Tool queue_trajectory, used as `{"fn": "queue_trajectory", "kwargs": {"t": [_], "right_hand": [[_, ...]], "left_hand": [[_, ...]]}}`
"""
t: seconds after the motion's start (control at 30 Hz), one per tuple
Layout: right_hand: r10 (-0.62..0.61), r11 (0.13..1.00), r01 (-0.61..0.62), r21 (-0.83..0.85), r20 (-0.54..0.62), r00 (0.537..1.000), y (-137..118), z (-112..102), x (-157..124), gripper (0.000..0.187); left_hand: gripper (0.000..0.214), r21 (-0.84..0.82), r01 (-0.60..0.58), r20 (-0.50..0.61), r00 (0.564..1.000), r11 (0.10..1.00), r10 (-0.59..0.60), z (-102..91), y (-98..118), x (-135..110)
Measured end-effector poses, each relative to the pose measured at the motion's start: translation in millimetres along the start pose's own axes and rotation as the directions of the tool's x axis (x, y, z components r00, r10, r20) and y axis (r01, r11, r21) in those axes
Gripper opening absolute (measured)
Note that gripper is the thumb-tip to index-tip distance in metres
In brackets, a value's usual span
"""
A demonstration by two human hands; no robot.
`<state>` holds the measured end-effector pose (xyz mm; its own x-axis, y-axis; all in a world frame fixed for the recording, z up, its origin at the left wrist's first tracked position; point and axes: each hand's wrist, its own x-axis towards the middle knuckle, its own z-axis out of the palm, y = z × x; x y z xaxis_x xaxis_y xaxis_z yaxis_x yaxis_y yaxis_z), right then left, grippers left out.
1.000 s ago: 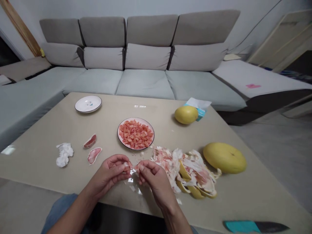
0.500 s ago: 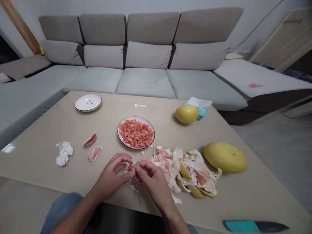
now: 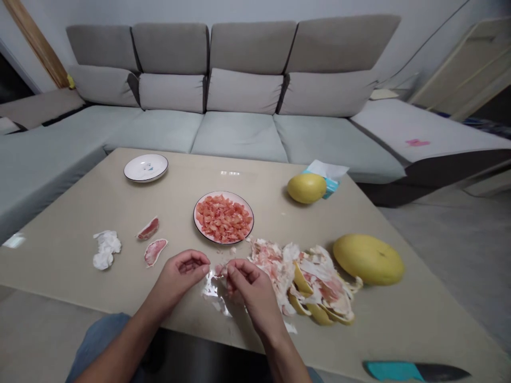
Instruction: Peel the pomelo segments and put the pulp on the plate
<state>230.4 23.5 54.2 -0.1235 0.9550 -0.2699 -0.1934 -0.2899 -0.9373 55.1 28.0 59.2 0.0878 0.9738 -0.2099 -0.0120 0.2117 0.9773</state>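
Over the near part of the table, my left hand [image 3: 182, 274] has its thumb and fingertips pinched together; anything between them is too small to make out. A short gap separates it from my right hand [image 3: 253, 287], which is closed in a pinch on a small pinkish-white scrap of pomelo membrane [image 3: 220, 269]. Just beyond both hands is a round plate [image 3: 195, 226] with a dark rim, heaped with red pomelo pulp [image 3: 223, 217]. To the left of my left hand lie two pomelo segments, one skin-covered [image 3: 148, 229] and one with pale edges [image 3: 155, 252].
Right of my hands spreads a pile of membranes and peel [image 3: 311, 282]. Whole pomelos [image 3: 369, 259] [image 3: 306, 188] sit beyond it, one against a tissue pack [image 3: 332, 183]. A teal-handled knife [image 3: 415, 371] lies front right; crumpled tissue [image 3: 106, 249] and another plate [image 3: 146, 168] are left.
My hands have moved apart; earlier their fingertips met around a small piece. The left hand has shifted left, while the scrap now stays at my right fingertips.
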Motion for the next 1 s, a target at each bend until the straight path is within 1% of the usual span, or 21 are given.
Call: {"fn": "queue_trajectory", "kwargs": {"t": [0.07, 0.13, 0.17, 0.33, 0.4, 0.47, 0.53, 0.57, 0.6, 0.63, 0.67, 0.7, 0.73, 0.83, 0.93, 1.0], "right_hand": [[0.005, 1.0, -0.005, 0.02, -0.015, 1.0, 0, -1, 2, 0.033], [0.021, 0.999, -0.02, 0.041, -0.025, 0.999, 0, -2, 4, 0.033], [0.027, 0.998, -0.026, 0.052, -0.027, 0.999, 0, -3, 5, 0.033], [0.037, 0.995, -0.033, 0.091, -0.033, 0.999, 0, -7, 10, 0.033], [0.049, 0.993, -0.044, 0.105, -0.047, 0.998, 0, -9, 10, 0.033], [0.061, 0.992, -0.056, 0.117, -0.035, 0.998, 1, -10, 10, 0.034], [0.063, 0.989, -0.065, 0.134, 0.019, 0.998, 2, -11, 9, 0.034], [0.06, 0.988, -0.066, 0.141, 0.05, 0.997, 2, -10, 8, 0.034], [0.057, 0.987, -0.067, 0.145, 0.075, 0.996, 2, -10, 7, 0.034], [0.058, 0.987, -0.07, 0.144, 0.091, 0.994, 2, -9, 6, 0.034], [0.062, 0.988, -0.075, 0.138, 0.1, 0.993, 2, -8, 6, 0.034], [0.069, 0.988, -0.082, 0.129, 0.103, 0.992, 3, -8, 6, 0.034], [0.076, 0.989, -0.088, 0.12, 0.105, 0.992, 3, -7, 5, 0.034], [0.069, 0.992, -0.079, 0.099, 0.098, 0.993, 5, -7, 6, 0.037], [0.028, 0.998, -0.031, 0.051, 0.072, 0.997, 6, -7, 6, 0.041], [-0.024, 0.999, 0.025, -0.042, 0.014, 1.0, 6, -6, 5, 0.042]], "left_hand": [[0.017, 0.047, -0.033, -0.036, 0.999, 0.998, 0.034, -0.9, 2, 6], [0.018, 0.12, -0.074, -0.069, 0.994, 0.99, 0.082, 1.7, 5, 18], [0.018, 0.171, -0.1, -0.082, 0.99, 0.98, 0.116, 4.2, 7, 27], [0.026, 0.244, -0.197, -0.096, 0.97, 0.95, 0.226, 18.4, 16, 83], [0.029, 0.272, -0.222, -0.112, 0.959, 0.936, 0.26, 19.6, 19, 91], [0.032, 0.291, -0.235, -0.121, 0.952, 0.927, 0.28, 16.7, 20, 82], [0.03, 0.291, -0.225, -0.074, 0.964, 0.93, 0.256, 11.7, 21, 61], [0.03, 0.275, -0.198, -0.001, 0.978, 0.941, 0.206, 9.4, 20, 48], [0.035, 0.213, -0.113, 0.144, 0.986, 0.97, 0.083, 7.5, 18, 35], [0.04, 0.144, -0.029, 0.25, 0.968, 0.989, -0.008, 6.3, 16, 24], [0.042, 0.081, 0.032, 0.298, 0.953, 0.996, -0.055, 5.8, 12, 15], [0.041, 0.034, 0.054, 0.288, 0.956, 0.998, -0.062, 5.9, 9, 9], [0.038, 0.005, 0.062, 0.25, 0.966, 0.998, -0.061, 6.4, 5, 5], [0.028, -0.039, 0.038, 0.149, 0.988, 0.999, -0.032, 8.8, -4, 5], [0.027, -0.053, 0.048, 0.121, 0.992, 0.997, -0.041, 8.2, -5, 6], [0.027, -0.058, 0.082, 0.107, 0.991, 0.995, -0.076, 6.0, -3, 5]]}}
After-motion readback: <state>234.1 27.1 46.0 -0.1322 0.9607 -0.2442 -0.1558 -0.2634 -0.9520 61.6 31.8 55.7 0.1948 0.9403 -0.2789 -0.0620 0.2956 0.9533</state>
